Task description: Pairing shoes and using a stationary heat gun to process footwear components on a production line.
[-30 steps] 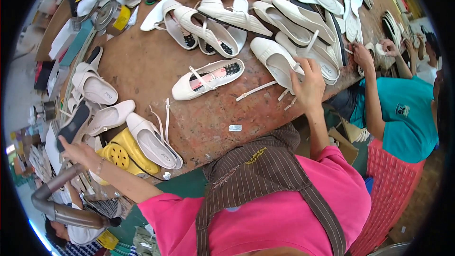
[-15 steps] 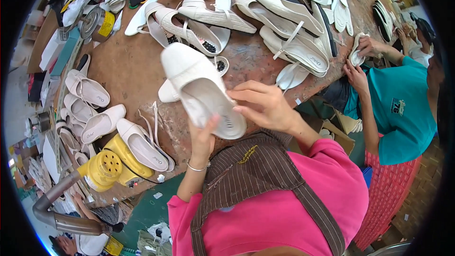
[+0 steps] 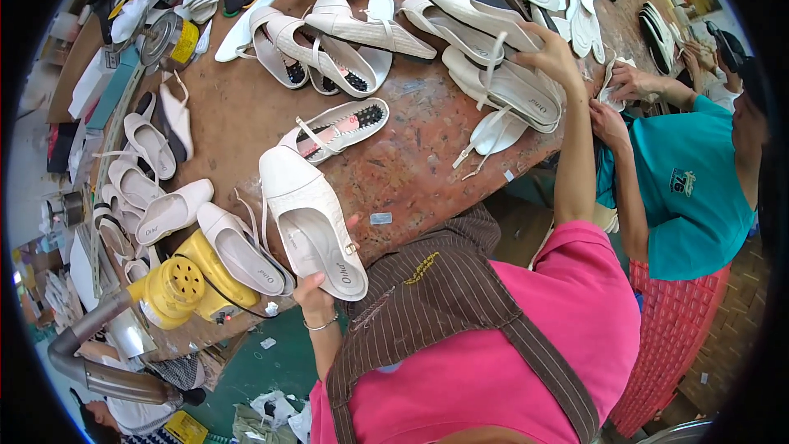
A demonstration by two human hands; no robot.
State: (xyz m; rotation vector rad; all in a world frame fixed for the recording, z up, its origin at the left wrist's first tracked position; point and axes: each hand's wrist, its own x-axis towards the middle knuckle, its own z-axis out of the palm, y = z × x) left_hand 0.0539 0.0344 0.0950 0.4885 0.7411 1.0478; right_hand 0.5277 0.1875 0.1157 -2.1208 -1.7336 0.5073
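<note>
a person in a pink top (image 3: 567,304) is gripping a white shoe (image 3: 300,185) near its heel with the left hand (image 3: 315,292), holding it toe outward at the near edge of a brown worktable (image 3: 419,156). the right hand (image 3: 549,53) is resting, bent, on a pale shoe (image 3: 477,12) among others at far right; whether it is gripping cannot be told. a yellow machine (image 3: 177,288) is standing near left.
</note>
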